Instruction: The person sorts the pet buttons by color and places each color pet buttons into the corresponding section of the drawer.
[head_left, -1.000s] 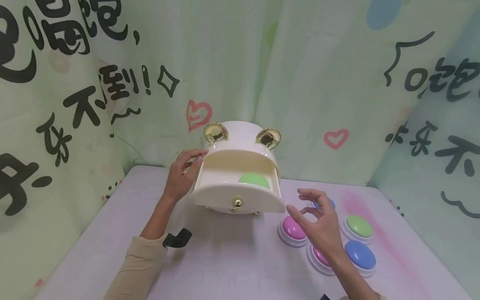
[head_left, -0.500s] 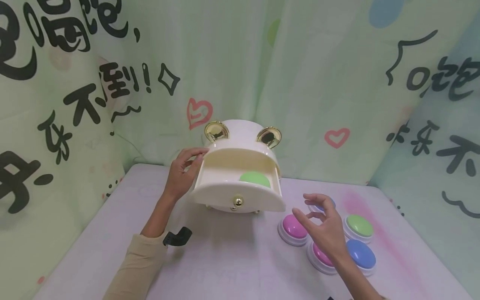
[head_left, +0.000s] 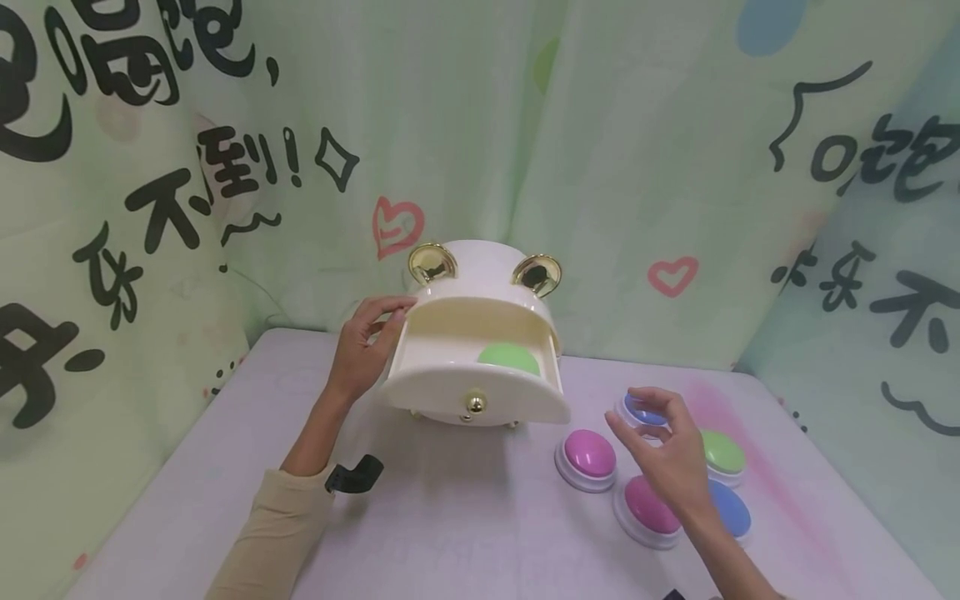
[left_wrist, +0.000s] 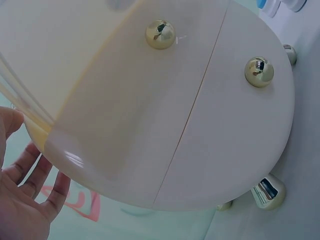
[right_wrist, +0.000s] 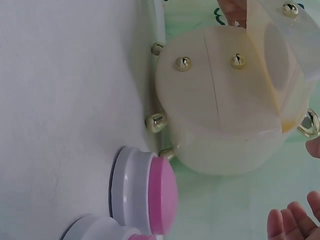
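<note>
A small white drawer box (head_left: 487, 271) with gold ear-like discs stands at the back middle of the table in the head view. Its upper drawer (head_left: 480, 390) is pulled out, with a green domed thing (head_left: 510, 357) partly visible inside. Fingers and thumb of my left hand (head_left: 366, 346) touch the box's left side; the left wrist view also has this hand (left_wrist: 27, 195) at the rounded edge. My right hand (head_left: 671, 454) is right of the drawer, thumb and fingers spread apart with nothing between them. Beyond its fingers lies a blue push button (head_left: 637, 412), partly covered.
Two pink buttons, one nearer the box (head_left: 588, 457) and another pink button (head_left: 651, 504), lie on the table at right. A green button (head_left: 723, 452) and a second blue button (head_left: 729, 508) are partly behind my right hand. Printed curtains (head_left: 600, 167) surround the table.
My right hand has moved right, away from the drawer front and over toward the far blue button. The left hand, box and drawer look unchanged.
</note>
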